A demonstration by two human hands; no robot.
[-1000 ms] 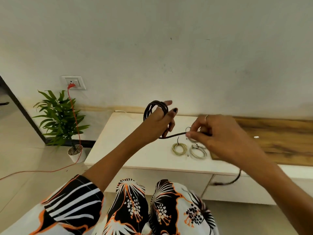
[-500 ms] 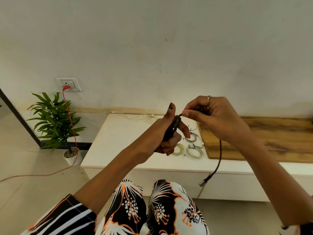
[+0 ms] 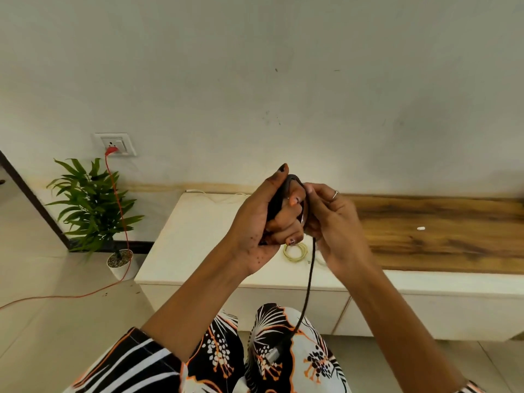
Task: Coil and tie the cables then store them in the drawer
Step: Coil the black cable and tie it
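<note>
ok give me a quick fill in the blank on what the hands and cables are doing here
1. The left hand grips a coil of ____ cable.
2. The cable's loose end hangs down to a metal plug over the person's ____.
3. A coiled yellowish cable lies on the white ____.
4. A red cord runs from the wall socket past the potted ____.

Missing words: black; lap; cabinet; plant

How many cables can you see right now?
4. A black cable held in both hands, a yellowish coil on the cabinet, a white one by the wall, a red one from the socket. Hands may hide more.
</note>
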